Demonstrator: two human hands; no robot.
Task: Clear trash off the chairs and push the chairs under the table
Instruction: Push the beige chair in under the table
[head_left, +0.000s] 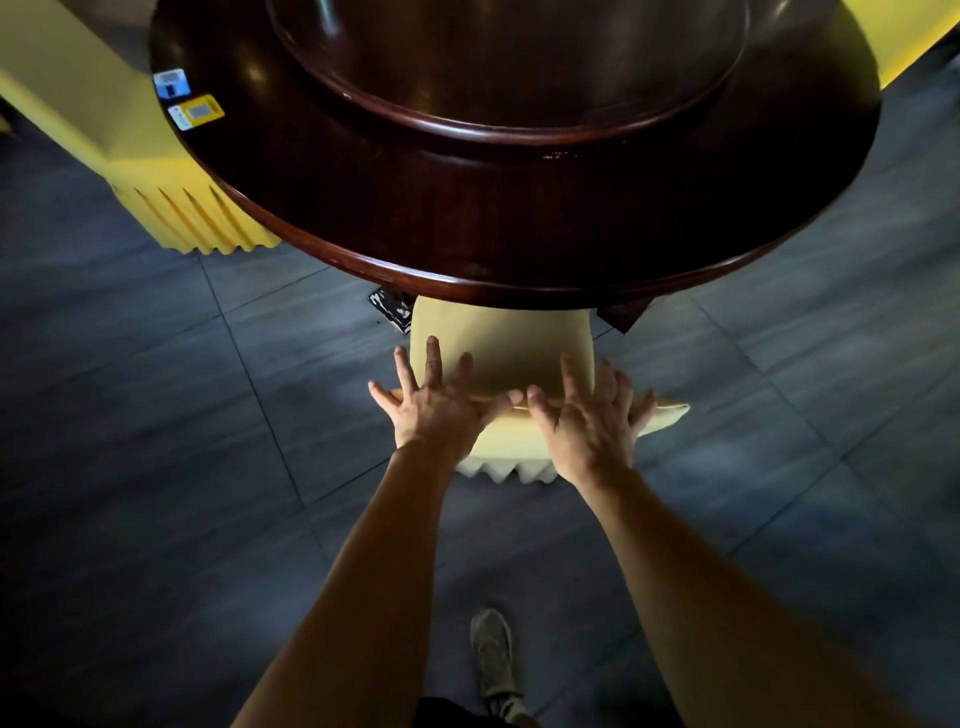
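Both hands lie flat with fingers spread, grasping nothing: the left hand (434, 402) and right hand (589, 418) press on the top edge of the yellow-covered chair (501, 343), whose seat is tucked under the round dark bench (519, 223).

A restaurant dining room, seen from above. A large round dark wooden bench (519, 218) carries a raised turntable (509, 67) at its centre and two small code stickers (188, 98) near its edge. Chairs in yellow fabric covers (171, 208) stand around it on grey floor tiles (156, 415).
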